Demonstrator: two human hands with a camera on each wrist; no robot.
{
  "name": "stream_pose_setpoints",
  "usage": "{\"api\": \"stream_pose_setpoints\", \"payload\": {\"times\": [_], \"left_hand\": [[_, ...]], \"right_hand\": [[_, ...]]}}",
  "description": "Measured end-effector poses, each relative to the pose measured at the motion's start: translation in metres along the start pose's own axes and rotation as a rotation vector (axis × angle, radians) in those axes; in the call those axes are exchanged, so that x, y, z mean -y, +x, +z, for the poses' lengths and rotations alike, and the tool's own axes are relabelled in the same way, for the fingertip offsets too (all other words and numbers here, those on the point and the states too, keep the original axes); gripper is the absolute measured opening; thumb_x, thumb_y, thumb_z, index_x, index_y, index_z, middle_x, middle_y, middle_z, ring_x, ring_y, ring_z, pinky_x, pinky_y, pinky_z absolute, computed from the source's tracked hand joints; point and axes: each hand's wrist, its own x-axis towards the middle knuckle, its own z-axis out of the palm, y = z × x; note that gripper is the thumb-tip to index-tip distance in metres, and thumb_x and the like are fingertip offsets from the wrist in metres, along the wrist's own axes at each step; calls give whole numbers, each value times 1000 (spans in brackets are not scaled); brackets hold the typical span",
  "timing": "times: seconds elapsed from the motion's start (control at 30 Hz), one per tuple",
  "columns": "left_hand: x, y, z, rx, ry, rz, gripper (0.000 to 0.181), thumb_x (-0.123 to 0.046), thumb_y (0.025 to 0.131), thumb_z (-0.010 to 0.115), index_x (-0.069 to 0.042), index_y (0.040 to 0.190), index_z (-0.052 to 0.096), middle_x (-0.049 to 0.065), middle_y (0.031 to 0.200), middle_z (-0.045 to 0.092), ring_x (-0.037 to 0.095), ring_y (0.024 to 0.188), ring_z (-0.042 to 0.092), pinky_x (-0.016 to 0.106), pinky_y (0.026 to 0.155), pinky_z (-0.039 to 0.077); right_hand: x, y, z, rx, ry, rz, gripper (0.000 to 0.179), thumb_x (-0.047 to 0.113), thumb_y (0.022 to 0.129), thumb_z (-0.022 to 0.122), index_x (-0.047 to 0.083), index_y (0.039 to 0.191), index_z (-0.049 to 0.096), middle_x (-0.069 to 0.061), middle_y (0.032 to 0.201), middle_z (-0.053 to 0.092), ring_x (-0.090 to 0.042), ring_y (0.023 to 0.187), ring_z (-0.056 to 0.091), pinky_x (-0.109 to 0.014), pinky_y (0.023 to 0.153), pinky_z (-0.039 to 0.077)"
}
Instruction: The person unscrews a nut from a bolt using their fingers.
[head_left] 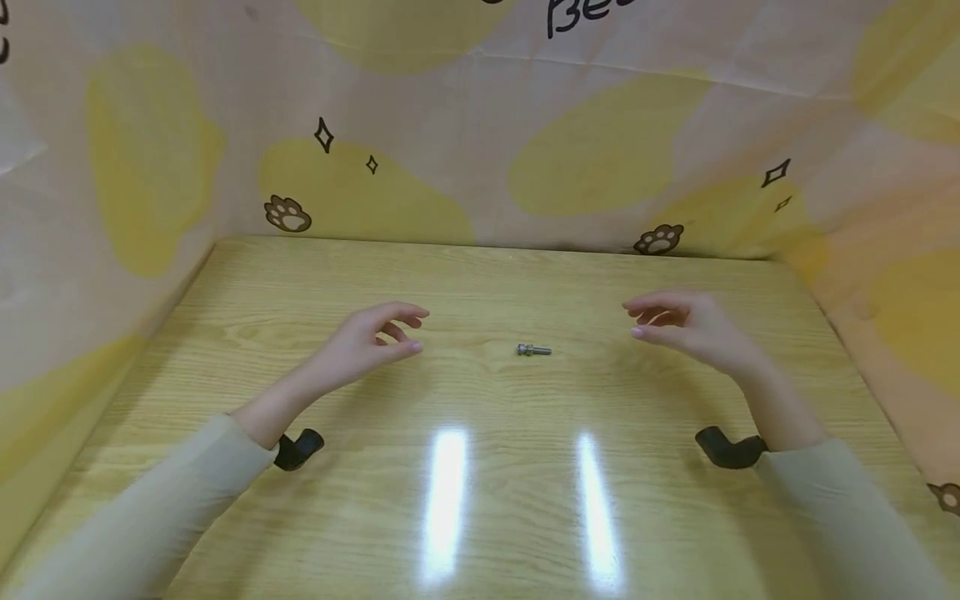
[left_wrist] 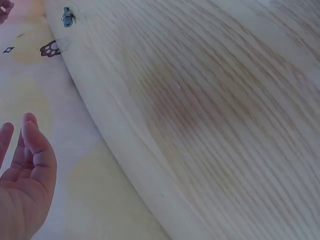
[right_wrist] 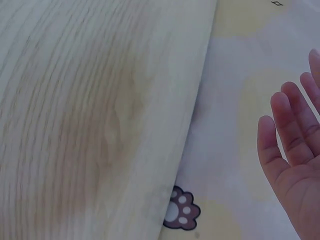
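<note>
A small metal bolt (head_left: 534, 350) lies on the wooden table between the two hands, its head end to the left and its threaded shank to the right. Something like a nut or washer sits around it near the head. In the left wrist view the bolt (left_wrist: 68, 18) shows near the top left. My left hand (head_left: 371, 337) hovers to the bolt's left, fingers loosely bent and holding nothing. To the right of the bolt, my right hand (head_left: 693, 329) is also above the table, relaxed, with nothing between thumb and fingers. Neither hand touches the bolt.
The light wood table (head_left: 337, 533) reflects two bright strips of light near its front. A patterned cloth (head_left: 480, 150) with yellow patches and paw prints stands behind the table and along both sides. Each wrist carries a black mount, such as the left one (head_left: 300, 450).
</note>
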Motion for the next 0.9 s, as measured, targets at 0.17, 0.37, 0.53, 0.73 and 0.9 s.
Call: {"api": "stream_pose_setpoints", "payload": {"times": [0.17, 0.37, 0.53, 0.73, 0.9], "left_hand": [[1, 11, 12, 16, -14, 15, 43, -19, 87, 67, -11, 127, 55, 15, 118, 59, 19, 93, 59, 35, 74, 52], [3, 26, 27, 40, -29, 47, 44, -15, 85, 69, -5, 126, 55, 17, 118, 58, 19, 89, 60, 34, 74, 52], [4, 32, 36, 57, -47, 44, 45, -13, 85, 68, -2, 127, 54, 19, 122, 54, 21, 92, 59, 32, 75, 53], [5, 43, 48, 64, -71, 36, 45, -12, 85, 68, -2, 127, 54, 19, 121, 55, 24, 95, 58, 33, 79, 53], [4, 51, 60, 76, -102, 26, 46, -13, 85, 69, -2, 127, 54, 18, 120, 56, 23, 95, 58, 30, 77, 53]], "right_hand": [[-3, 11, 13, 34, 42, -7, 32, 13, 87, 67, 4, 117, 62, -12, 112, 62, -11, 93, 59, -19, 78, 50], [-5, 22, 29, 53, 101, -22, 33, 10, 85, 69, 0, 115, 62, -20, 112, 61, -23, 95, 59, -23, 82, 50], [-7, 31, 43, 63, 162, -4, 34, 11, 84, 70, -5, 114, 62, -23, 111, 61, -24, 95, 59, -25, 83, 50], [-11, 41, 59, 62, 204, 17, 36, 11, 83, 71, -6, 113, 62, -22, 111, 61, -19, 93, 59, -28, 82, 51], [-14, 45, 70, 95, 223, 39, 38, 13, 82, 72, -4, 114, 62, -19, 111, 62, -20, 93, 58, -28, 82, 51]]}}
